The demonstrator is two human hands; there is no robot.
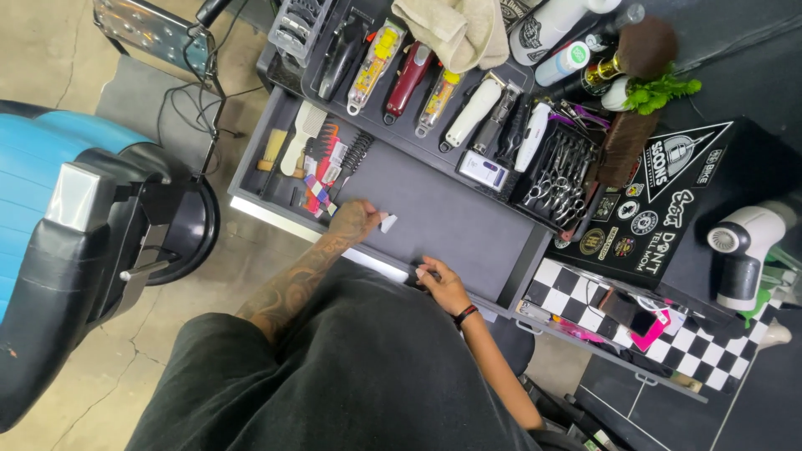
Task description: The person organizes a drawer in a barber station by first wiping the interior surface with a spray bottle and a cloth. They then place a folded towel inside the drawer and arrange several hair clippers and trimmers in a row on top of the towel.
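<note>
Cracked concrete floor [75, 367] runs from 7 to 11 o'clock. Blue-and-black barber chair [58, 242] stands at 9 o'clock. Black cart [518, 250] occupies centre to 1 o'clock. Checkered mat [710, 351] lies at 4 o'clock. Light even.

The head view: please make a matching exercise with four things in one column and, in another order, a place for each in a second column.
1. small white paper piece
2. beige folded towel
3. white hair dryer
4. blue padded barber chair

a. far left, on the floor
b. far right, on the black top
c. at the left hand, over the grey drawer
d. top, over the clippers

Pairs: 1-c, 2-d, 3-b, 4-a
</note>
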